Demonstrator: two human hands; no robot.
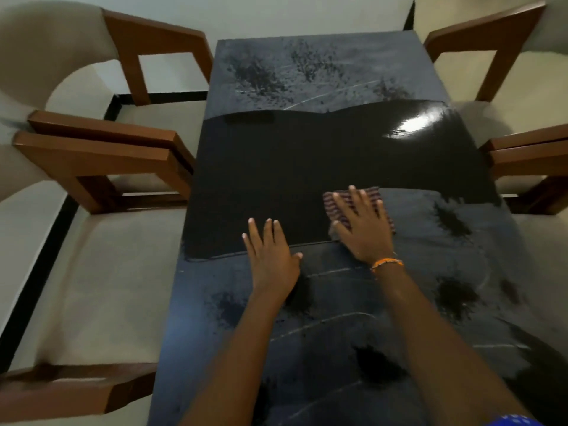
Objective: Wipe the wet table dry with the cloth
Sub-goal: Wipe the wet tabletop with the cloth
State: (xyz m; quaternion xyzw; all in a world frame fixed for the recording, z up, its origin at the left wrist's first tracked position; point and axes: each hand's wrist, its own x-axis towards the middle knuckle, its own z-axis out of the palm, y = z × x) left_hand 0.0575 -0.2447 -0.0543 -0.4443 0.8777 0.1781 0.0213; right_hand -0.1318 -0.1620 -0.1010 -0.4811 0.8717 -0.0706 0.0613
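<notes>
A long black glossy table point(276, 167) runs away from me. A dark shiny band crosses its middle; the near and far parts look greyish with streaks and dark blotches. A striped red-and-white cloth point(333, 206) lies flat on the table, right of centre. My right hand point(362, 226) presses on the cloth with fingers spread and straight; an orange band circles its wrist. My left hand point(270, 253) rests flat on the bare table just left of the cloth, fingers straight.
Two wooden chairs with beige cushions stand along the left side point(101, 161) and two along the right point(522, 158). A bright light reflection point(412, 126) shines on the table's right middle. The floor beyond is pale with a black border.
</notes>
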